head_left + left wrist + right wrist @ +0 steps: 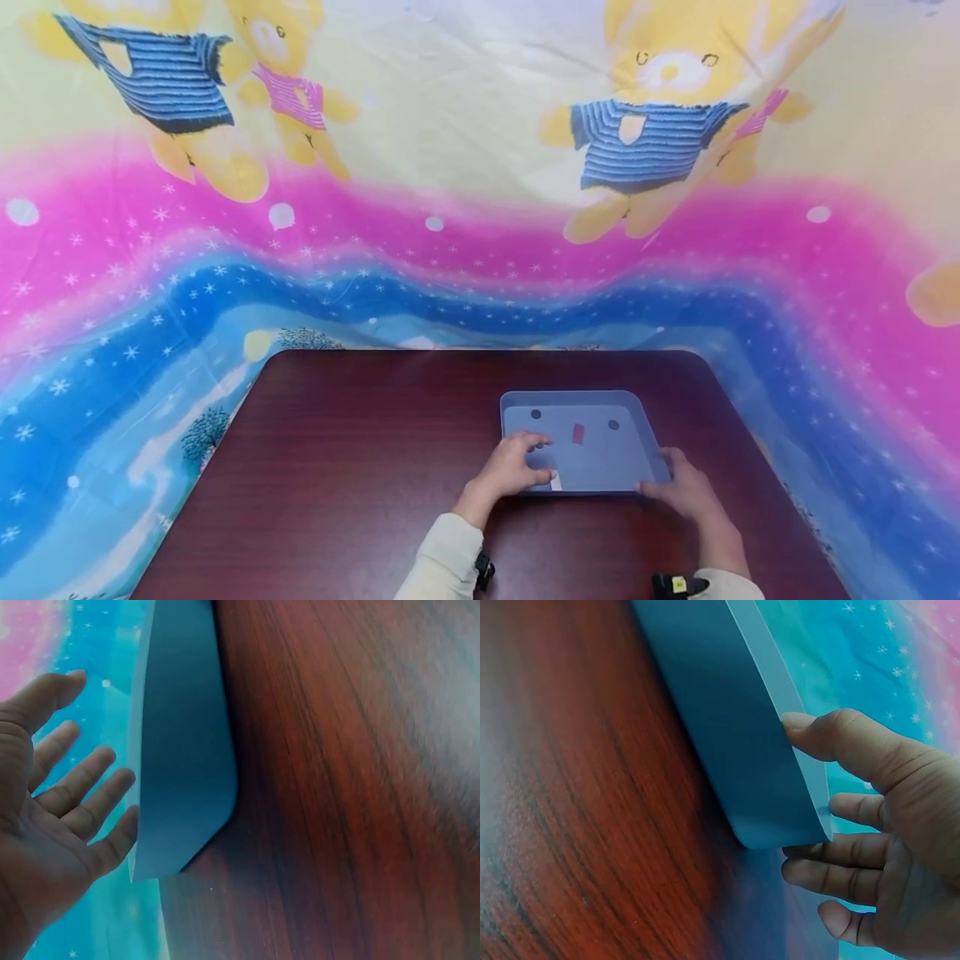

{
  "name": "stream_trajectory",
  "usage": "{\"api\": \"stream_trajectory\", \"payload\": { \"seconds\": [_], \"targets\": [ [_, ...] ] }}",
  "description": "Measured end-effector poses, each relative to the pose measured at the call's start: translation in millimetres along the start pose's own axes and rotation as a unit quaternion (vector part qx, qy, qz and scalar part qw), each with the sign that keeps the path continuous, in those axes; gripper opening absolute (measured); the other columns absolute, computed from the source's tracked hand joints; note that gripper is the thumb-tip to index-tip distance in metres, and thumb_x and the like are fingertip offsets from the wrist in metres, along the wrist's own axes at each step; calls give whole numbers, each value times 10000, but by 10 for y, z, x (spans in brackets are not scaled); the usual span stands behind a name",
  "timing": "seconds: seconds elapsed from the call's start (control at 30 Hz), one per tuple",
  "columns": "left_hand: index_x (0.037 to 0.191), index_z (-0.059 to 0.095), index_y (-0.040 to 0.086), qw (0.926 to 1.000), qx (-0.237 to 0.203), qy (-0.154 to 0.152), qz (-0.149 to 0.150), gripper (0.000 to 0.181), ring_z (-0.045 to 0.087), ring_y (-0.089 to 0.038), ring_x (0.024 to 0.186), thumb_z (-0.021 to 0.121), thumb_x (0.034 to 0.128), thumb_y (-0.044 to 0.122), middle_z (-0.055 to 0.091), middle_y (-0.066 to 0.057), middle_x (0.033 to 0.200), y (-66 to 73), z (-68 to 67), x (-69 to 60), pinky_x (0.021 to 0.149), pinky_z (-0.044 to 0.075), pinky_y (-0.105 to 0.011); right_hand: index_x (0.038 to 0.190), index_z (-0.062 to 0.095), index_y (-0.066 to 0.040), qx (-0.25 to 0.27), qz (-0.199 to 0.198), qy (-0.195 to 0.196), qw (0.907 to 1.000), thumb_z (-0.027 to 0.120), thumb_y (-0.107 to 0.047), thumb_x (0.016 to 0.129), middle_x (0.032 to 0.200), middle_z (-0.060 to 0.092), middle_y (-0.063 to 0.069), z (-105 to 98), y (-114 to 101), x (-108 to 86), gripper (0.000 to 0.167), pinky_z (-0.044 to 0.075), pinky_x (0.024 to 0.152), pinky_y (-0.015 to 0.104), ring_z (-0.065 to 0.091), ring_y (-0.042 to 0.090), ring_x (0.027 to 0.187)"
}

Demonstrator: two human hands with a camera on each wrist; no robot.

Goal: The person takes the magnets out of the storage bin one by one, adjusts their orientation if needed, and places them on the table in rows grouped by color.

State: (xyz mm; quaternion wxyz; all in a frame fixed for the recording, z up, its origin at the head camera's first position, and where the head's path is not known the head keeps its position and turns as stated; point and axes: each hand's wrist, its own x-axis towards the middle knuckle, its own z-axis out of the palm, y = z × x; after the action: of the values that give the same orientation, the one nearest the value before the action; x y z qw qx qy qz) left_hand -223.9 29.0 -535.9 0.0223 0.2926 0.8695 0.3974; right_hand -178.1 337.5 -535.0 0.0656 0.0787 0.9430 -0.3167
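Gray-blue tray (600, 462) sits flat on the dark red-brown table (337, 467), about 2 o'clock from the table's middle. Inside it: dark disc (536, 414) at 10 o'clock, second dark disc (613, 425) at 2, small red piece (578, 434) just past center toward 12, small white piece (556, 481) at 7.

My left hand (517, 465) is at the tray's 8 o'clock — fingers spread apart, thumb tip just beside the white piece, pinching nothing. Can't tell if the little finger touches the wall.

My right hand (686, 487) is at 4 o'clock, thumb on the rim, other fingers bent round the corner and set apart — pinch force I can't tell.

Pale sleeves (446, 550) come in from 6 o'clock, black wrist gear (485, 571) at the cuffs. Bear-print backdrop (465, 167) wraps the table from 9 through 12 to 3.
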Motion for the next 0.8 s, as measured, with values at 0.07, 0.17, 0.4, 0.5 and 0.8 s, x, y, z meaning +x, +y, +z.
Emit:
{"api": "stream_trajectory", "payload": {
  "seconds": [0.07,0.17,0.4,0.5,0.8],
  "targets": [
    [1199,621,95,9999,-24,-154,58,477,554,-188,1022,768,764,226,599,-45,1126,-23,6,32,824,450,-266,1324,321,86,31,-22,34,10000,779,-392,719,1201,437,397,13,9,3,896,409,799,561,477,497,1039],
    [1188,625,77,9992,-61,-384,122,483,563,-218,1013,786,744,181,609,-83,1120,-53,13,103,815,452,-257,1322,318,86,79,-55,72,9999,784,-390,715,1198,441,393,26,18,3,902,415,793,553,490,485,1027],
    [1141,650,77,9955,75,-944,46,477,593,-177,960,812,701,162,649,-77,1047,-90,4,299,772,450,-215,1324,315,90,93,-92,69,9999,783,-381,719,1201,438,392,32,9,-4,899,410,798,560,485,489,1030],
    [1123,665,96,9924,239,-1203,-100,479,601,-144,927,822,678,180,665,-49,1002,-81,-5,359,756,444,-199,1326,312,88,91,-64,67,9999,783,-385,718,1207,436,390,34,13,-6,903,406,806,563,482,490,1036],
    [1038,720,156,9837,545,-1628,-530,433,572,-70,805,836,626,90,663,-26,916,-77,89,456,663,442,-186,1331,302,86,80,-24,91,9999,776,-410,715,1215,424,395,34,34,-11,922,401,810,568,472,499,1045]
  ]
}}
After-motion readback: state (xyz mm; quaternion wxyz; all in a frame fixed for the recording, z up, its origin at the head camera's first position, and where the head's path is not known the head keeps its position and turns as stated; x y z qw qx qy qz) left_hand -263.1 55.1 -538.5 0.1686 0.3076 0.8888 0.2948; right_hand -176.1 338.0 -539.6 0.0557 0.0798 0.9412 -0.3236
